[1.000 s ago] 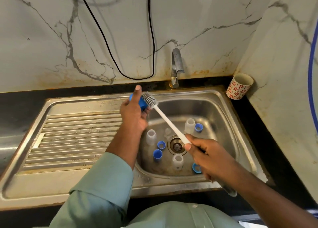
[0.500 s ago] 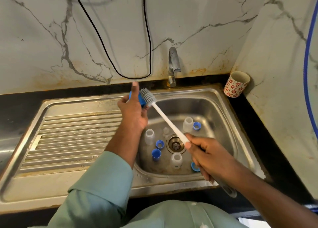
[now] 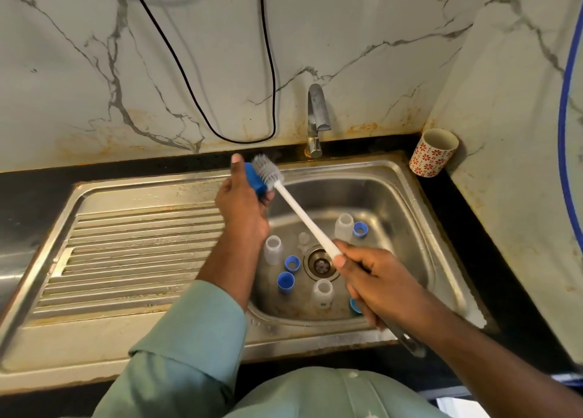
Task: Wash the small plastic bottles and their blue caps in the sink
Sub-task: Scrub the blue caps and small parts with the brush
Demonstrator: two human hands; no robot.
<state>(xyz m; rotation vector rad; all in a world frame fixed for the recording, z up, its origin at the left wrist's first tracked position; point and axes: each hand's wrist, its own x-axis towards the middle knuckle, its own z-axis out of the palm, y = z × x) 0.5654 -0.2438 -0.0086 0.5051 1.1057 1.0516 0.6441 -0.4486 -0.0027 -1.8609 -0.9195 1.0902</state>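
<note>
Little change over the last second: the blue cap (image 3: 255, 180) stays pinched in the left hand (image 3: 243, 209), held up over the sink's (image 3: 407, 196) back-left rim, brush (image 3: 268, 173) head still against its open side. So scrubbing of this cap is ongoing, not finished. Cap looks solid blue, ribbed; soiling can't be judged. Right hand (image 3: 375, 278) grips the white brush handle low. Three bottles (image 3: 273, 249) and four more caps (image 3: 285, 282) wait in the basin around the drain (image 3: 320, 262). Tap (image 3: 318, 117) shows no water running.
</note>
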